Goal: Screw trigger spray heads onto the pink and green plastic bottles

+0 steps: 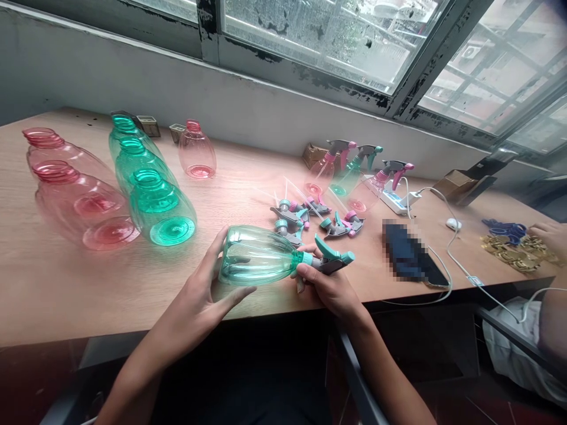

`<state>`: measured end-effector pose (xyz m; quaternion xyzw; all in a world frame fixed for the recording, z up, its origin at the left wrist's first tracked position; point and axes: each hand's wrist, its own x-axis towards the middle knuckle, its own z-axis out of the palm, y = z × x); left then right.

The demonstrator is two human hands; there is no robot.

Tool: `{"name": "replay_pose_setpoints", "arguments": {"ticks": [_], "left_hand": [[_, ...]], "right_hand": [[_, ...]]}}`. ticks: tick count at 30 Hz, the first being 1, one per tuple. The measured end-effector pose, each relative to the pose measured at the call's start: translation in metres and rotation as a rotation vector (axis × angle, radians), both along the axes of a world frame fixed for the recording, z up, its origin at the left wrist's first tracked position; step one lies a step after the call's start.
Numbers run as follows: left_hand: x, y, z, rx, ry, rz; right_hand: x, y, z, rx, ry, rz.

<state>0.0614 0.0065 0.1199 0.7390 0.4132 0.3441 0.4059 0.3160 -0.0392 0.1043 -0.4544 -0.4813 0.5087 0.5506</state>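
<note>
A clear green spray bottle [261, 257] lies on its side in the air above the table's front edge, its base to the left. Its grey and teal trigger head [334, 257] sits on the neck and points right. My right hand [330, 286] is closed around the neck and collar, thumb in front. Around the base end curves my left hand [201, 289], with fingers behind the bottle and the thumb below it. Just beyond the bottle lies a pile of loose trigger heads [292, 215] in grey, teal and pink, with thin dip tubes.
Open-necked green bottles [163, 206] and pink bottles [88, 200] stand at left, another pink bottle [198, 150] behind. Three bottles with trigger heads [361, 177] stand back right, near a power strip [394, 198], phone [410, 254] and cables. Another person's hand [551, 236] touches gold-coloured pieces [514, 254].
</note>
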Motion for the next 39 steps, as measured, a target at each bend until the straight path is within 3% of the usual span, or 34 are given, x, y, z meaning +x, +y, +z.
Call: {"name": "replay_pose_setpoints", "arguments": {"ticks": [39], "left_hand": [[-0.0006, 0.0021, -0.0029, -0.025, -0.022, -0.015]], "right_hand": [[0.0004, -0.0008, 0.0, 0.001, 0.004, -0.002]]}}
